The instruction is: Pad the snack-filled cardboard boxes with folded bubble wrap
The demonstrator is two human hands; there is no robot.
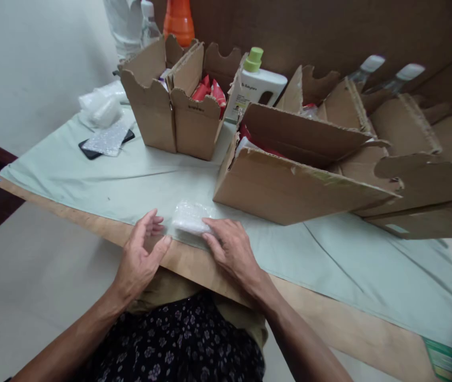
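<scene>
A small packet in clear bubble wrap (190,216) lies on the pale green cloth close to the table's front edge; what it wraps, if anything, cannot be made out. My right hand (233,249) has its thumb and forefinger at the packet's right end, gripping it lightly from the side. Left of the packet and apart from it, my left hand (143,254) is open, its thumb away from its fingers and its palm turned inward, holding nothing.
Cardboard boxes (261,185) stand right of the packet, with more boxes (154,122) behind. Loose bubble wrap (108,135) lies over a dark flat object (90,151) at left. A white bottle with a green cap (263,82) and an orange bottle (178,24) stand at the back.
</scene>
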